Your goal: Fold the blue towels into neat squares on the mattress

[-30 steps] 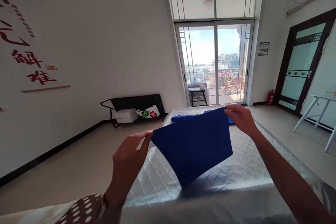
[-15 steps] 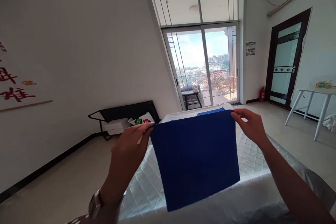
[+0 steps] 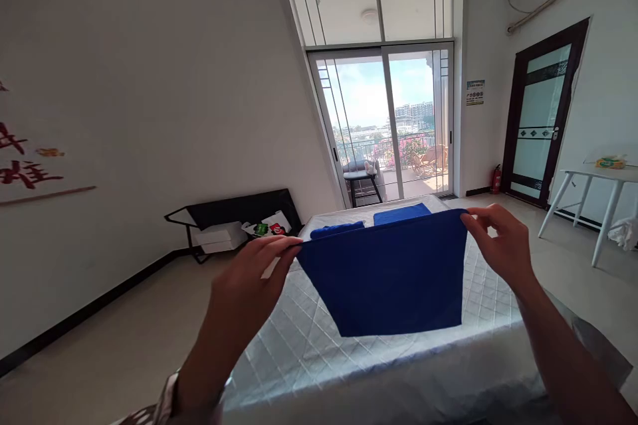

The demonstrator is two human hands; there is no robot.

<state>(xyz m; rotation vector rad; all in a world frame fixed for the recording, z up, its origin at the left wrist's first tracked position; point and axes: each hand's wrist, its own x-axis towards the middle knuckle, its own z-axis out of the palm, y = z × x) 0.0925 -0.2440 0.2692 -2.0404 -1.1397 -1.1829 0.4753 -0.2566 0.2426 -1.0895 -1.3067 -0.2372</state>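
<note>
A dark blue cloth (image 3: 389, 279) hangs stretched between my two hands, its lower edge swung out over the bed. My left hand (image 3: 254, 279) pinches its upper left corner between thumb and fingers. At the upper right corner, my right hand (image 3: 501, 239) holds it in the same kind of pinch. Behind the cloth, a flat blue folded cloth (image 3: 401, 214) lies on the far part of the mattress (image 3: 279, 345). Left of that sits a rolled or bunched blue cloth (image 3: 337, 230), partly hidden by the held one.
A black rack with a white box (image 3: 214, 239) stands by the left wall. Beyond the bed is a sliding glass door (image 3: 389, 126). A white table (image 3: 603, 174) bearing a tissue pack stands at right, near a dark-framed door (image 3: 545, 113) and a fire extinguisher (image 3: 496, 179).
The cloth's lower edge has swung up and away from me. Both hands have shifted slightly right, my right hand more, and the bunched blue cloth behind now shows.
</note>
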